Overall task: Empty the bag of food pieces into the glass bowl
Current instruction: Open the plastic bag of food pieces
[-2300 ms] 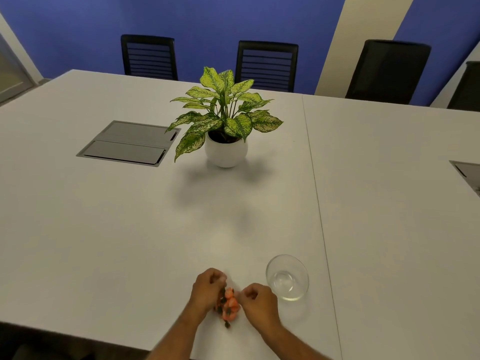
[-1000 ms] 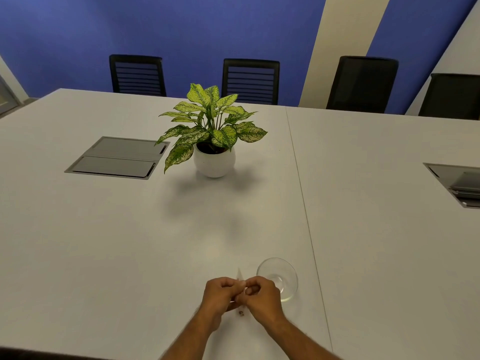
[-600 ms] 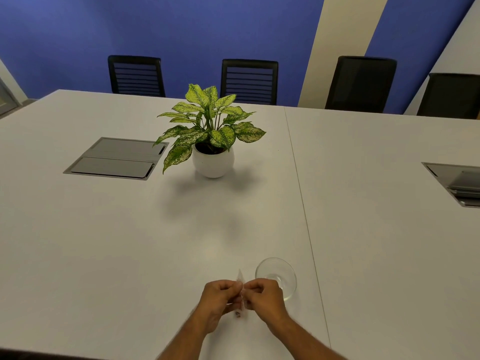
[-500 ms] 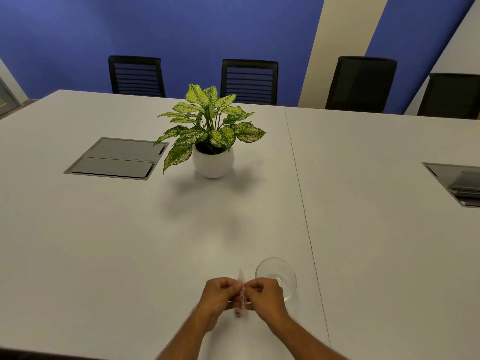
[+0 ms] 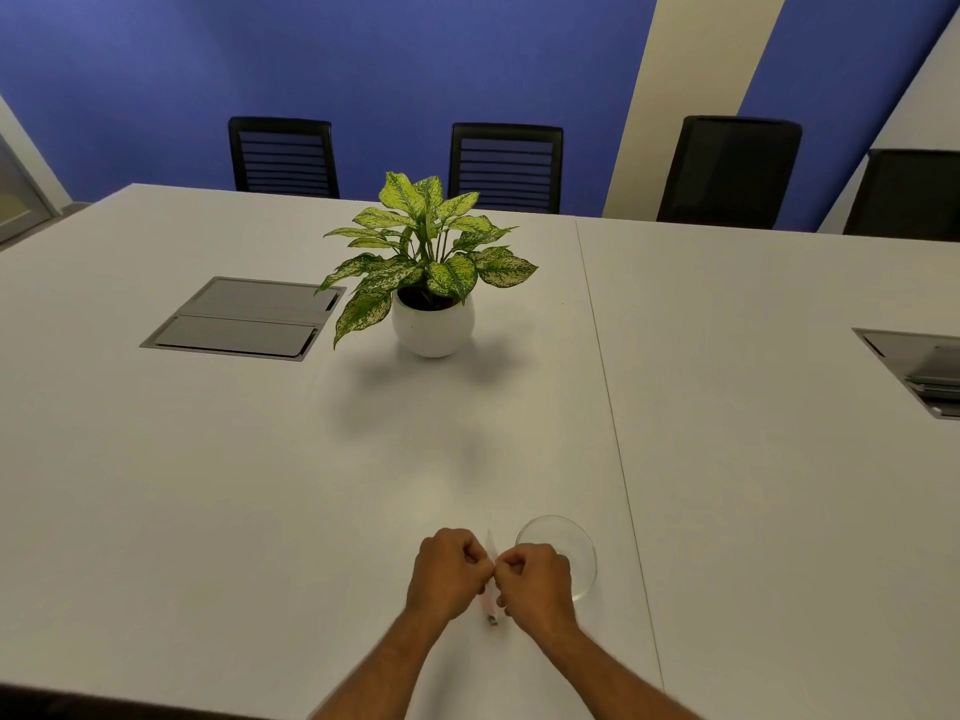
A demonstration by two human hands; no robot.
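A small clear plastic bag of food pieces [image 5: 490, 605] is pinched at its top between my left hand [image 5: 448, 575] and my right hand [image 5: 535, 582], fists close together just above the white table [image 5: 260, 485]. Only a thin strip of the bag shows between the hands, with a pinkish-orange tint and a dark piece at its lower end. The empty glass bowl [image 5: 576, 543] stands on the table right behind my right hand, partly covered by it.
A potted plant in a white pot [image 5: 432, 324] stands mid-table. Grey cable hatches [image 5: 244, 319] sit at the left and at the right edge [image 5: 919, 371]. Black chairs [image 5: 506, 166] line the far side. A table seam [image 5: 613, 418] runs just right of the bowl.
Since the earliest frame my hands have closed together around the bag's top, hiding most of the orange food. Over the last second they have barely moved.
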